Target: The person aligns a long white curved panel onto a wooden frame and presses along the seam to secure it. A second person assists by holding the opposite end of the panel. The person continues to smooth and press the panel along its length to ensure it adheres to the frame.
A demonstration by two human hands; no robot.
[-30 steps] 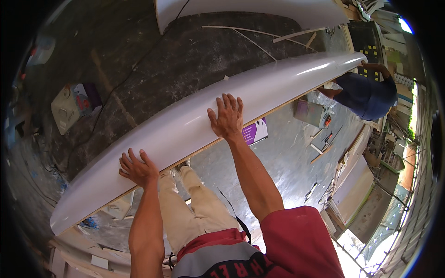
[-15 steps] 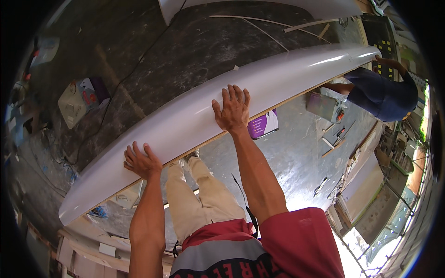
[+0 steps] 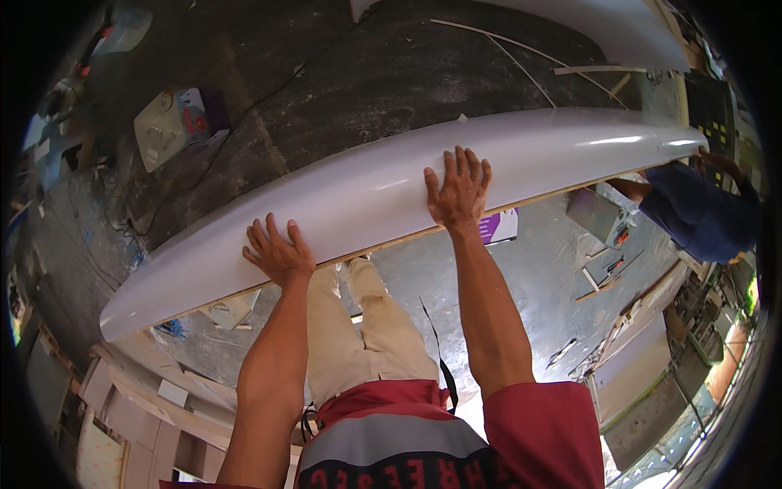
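A long, glossy white curved panel (image 3: pixel 375 196) with a thin wooden near edge stretches across the view, tapering at both ends. My left hand (image 3: pixel 281 251) lies on its left half, fingers spread over the smooth surface. Further right along the panel, my right hand (image 3: pixel 460 189) rests flat, fingers stretched and slightly apart. Neither hand grips anything. At the far right end, a co-worker (image 3: pixel 700 208) in dark blue clothing bends over with a hand at the panel's tip.
Another white curved panel (image 3: pixel 603 28) lies beyond, near thin wooden strips (image 3: pixel 521 69). A container with a purple side (image 3: pixel 175 126) stands far left. Under the panel's near edge sits a purple-and-white box (image 3: pixel 498 228). A grey bin (image 3: pixel 596 213) and scattered tools are right.
My view has shifted, so the panel lies more level across the picture. Both hands stay flat on the panel at about the same places.
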